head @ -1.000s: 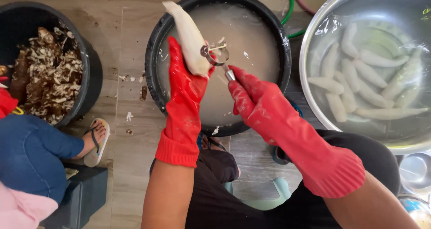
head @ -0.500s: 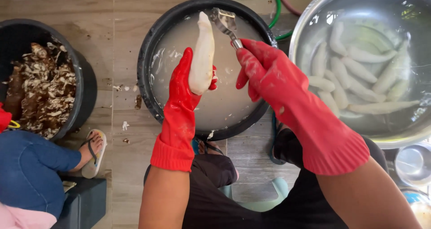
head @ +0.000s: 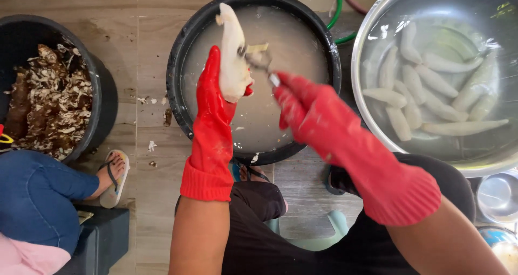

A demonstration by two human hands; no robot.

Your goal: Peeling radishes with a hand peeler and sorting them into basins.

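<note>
Left hand grip around pale root; right hand grip clenching a blurred, half-hidden peeler.

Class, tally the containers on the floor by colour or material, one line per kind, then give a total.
Black tubs: 2 (cloudy-water tub, peelings tub)
Large steel basin: 1
Small steel bowl: 1
Total: 4
</note>
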